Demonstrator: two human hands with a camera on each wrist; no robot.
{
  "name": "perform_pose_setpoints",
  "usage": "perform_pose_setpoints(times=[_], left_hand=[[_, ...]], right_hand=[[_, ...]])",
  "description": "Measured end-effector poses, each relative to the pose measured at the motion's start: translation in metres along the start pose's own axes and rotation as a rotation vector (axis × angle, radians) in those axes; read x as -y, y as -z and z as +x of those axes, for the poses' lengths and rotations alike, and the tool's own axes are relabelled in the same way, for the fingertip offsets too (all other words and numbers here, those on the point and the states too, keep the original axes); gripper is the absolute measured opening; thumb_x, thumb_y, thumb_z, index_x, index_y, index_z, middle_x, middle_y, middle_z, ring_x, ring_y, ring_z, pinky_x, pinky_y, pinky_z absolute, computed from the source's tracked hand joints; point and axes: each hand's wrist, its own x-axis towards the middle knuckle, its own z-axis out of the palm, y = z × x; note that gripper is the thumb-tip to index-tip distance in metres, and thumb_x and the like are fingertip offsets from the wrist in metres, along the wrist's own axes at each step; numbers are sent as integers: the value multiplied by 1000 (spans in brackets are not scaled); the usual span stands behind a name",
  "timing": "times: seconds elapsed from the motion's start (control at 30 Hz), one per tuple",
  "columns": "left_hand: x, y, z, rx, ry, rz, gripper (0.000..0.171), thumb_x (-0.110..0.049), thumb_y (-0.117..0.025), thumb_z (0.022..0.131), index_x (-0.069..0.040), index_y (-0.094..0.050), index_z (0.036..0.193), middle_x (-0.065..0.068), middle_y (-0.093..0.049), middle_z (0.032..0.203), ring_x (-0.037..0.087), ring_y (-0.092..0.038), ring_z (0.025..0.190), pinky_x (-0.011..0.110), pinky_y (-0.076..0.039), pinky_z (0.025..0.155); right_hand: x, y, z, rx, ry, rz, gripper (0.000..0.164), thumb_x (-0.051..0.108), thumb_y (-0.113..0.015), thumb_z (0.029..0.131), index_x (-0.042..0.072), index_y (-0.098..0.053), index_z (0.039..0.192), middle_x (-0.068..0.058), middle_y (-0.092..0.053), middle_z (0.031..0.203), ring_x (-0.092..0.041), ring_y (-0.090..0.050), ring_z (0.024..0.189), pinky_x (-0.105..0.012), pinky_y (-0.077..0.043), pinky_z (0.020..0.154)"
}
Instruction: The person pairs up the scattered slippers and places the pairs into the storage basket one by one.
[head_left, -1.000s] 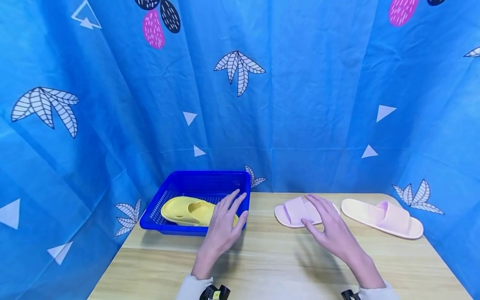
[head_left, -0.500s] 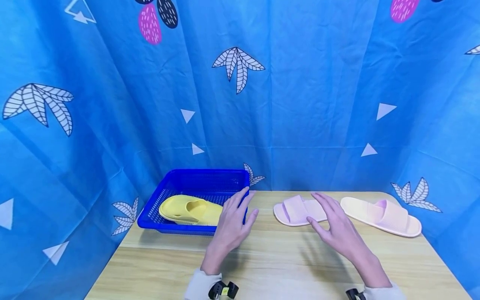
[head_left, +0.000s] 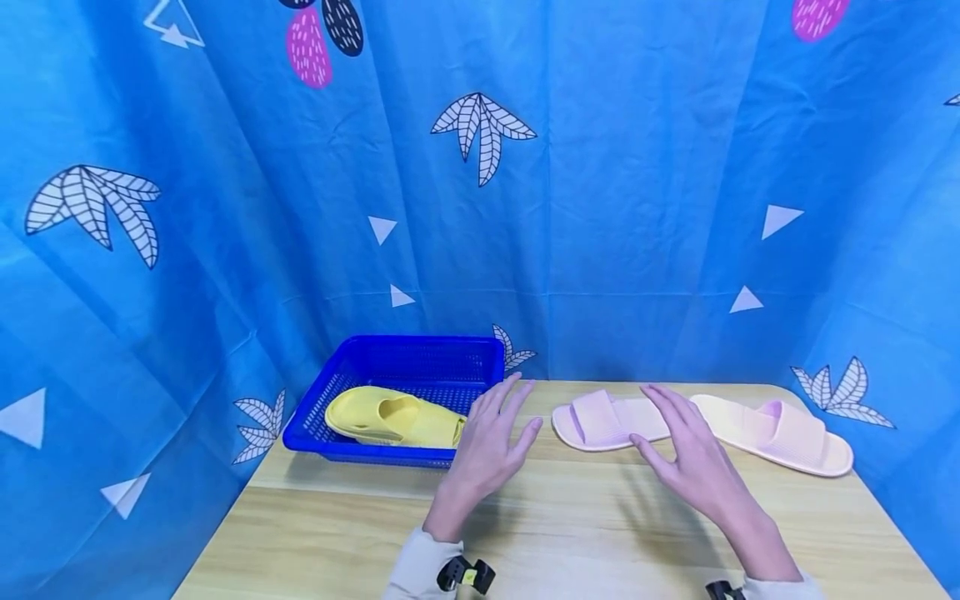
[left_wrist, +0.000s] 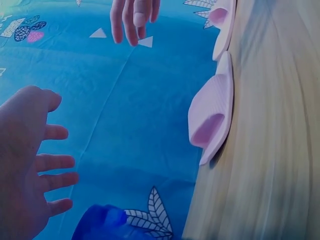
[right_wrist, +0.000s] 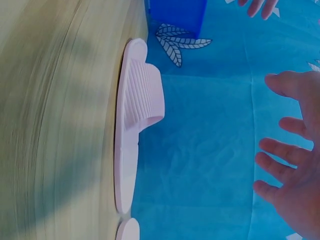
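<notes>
In the head view my left hand [head_left: 491, 446] hovers by the right front corner of a blue plastic basket [head_left: 352, 454], fingers spread and holding nothing. Inside the basket lies a yellow slipper [head_left: 367, 412], its right end partly behind the hand. My right hand [head_left: 693, 458] is in the air with its fingers apart, overlapping the right end of a pink slipper [head_left: 600, 419]. Another pink slipper [head_left: 795, 437] lies further right, angled on the table. The right wrist view shows the nearer pink slipper [right_wrist: 137, 100] flat on the wood, well apart from the right hand [right_wrist: 295, 160].
The wooden table [head_left: 555, 525] carries the basket at the left and the pink slippers at the right. A patterned blue curtain [head_left: 622, 208] hangs behind and along both sides. Dark wrist devices [head_left: 465, 575] sit at the cuffs.
Both hands have drifted right, the left away from over the basket, showing more of the yellow slipper. The right hand has shifted toward the far pink slipper. The slippers and basket stay put.
</notes>
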Motion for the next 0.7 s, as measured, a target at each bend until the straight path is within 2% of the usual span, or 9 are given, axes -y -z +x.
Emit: perform_pose_setpoints(times=[0.23, 0.53, 0.7], left_hand=[[-7, -9, 3, -21, -23, -18, 55, -44, -48, 106, -17, -47, 153, 6, -38, 162, 27, -39, 147, 55, -33, 116], [-18, -22, 8, 11, -22, 9, 57, -49, -44, 106, -23, -43, 156, 4, -34, 165, 27, -40, 146, 55, -35, 114], [-24, -29, 13, 42, -27, 16, 58, -50, -47, 105, -22, -44, 156, 5, -34, 165, 29, -39, 146, 55, -33, 116]], right_hand=[[-6, 3, 0, -13, 37, -24, 77, 19, -84, 83, 5, -49, 150, -17, -53, 146, -41, -50, 131, -63, -41, 101], [-20, 11, -5, -1, 24, -62, 80, 24, -85, 82, 7, -49, 151, -19, -52, 147, -42, -48, 132, -63, -41, 101], [-30, 17, -8, -13, 14, -64, 80, 22, -84, 82, 7, -48, 152, -21, -52, 146, -45, -47, 133, -61, -39, 106]])
